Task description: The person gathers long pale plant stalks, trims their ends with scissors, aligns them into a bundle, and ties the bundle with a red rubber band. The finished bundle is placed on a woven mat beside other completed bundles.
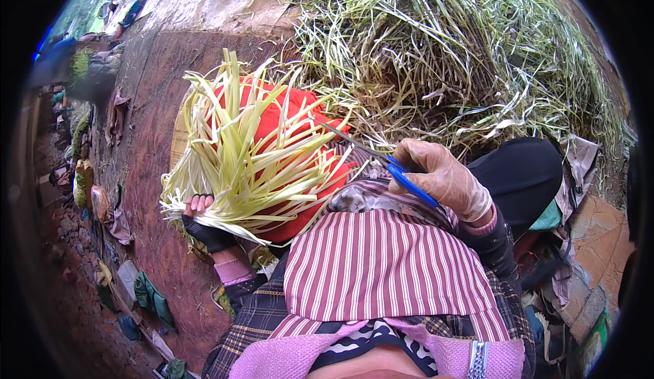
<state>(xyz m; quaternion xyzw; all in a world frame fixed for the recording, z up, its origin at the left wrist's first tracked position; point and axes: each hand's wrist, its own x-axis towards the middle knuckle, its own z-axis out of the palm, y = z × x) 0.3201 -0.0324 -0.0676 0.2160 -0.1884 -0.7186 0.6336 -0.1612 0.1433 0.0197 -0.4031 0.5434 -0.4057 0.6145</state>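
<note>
My left hand [207, 225], in a black fingerless glove, grips a big bunch of pale yellow-green leaves [245, 159], like blanched chives, near their gathered end. The leaves fan out up and right over a red cloth [276, 115] on my lap. In a thin translucent glove, my right hand [434, 174] holds a blue-handled cutting tool [416, 187], which looks like scissors. Its thin dark blade points up and left, with the tip by the outer ends of the leaves. Whether the blade touches any leaf, I cannot tell.
A large heap of long green and straw-coloured stalks [449, 46] lies ahead and right. Reddish-brown boarding [153, 184] stretches along my left. Cloth scraps and a green cloth [150, 297] lie beyond it. Flattened cardboard [600, 236] is at right. A striped apron [388, 261] covers my front.
</note>
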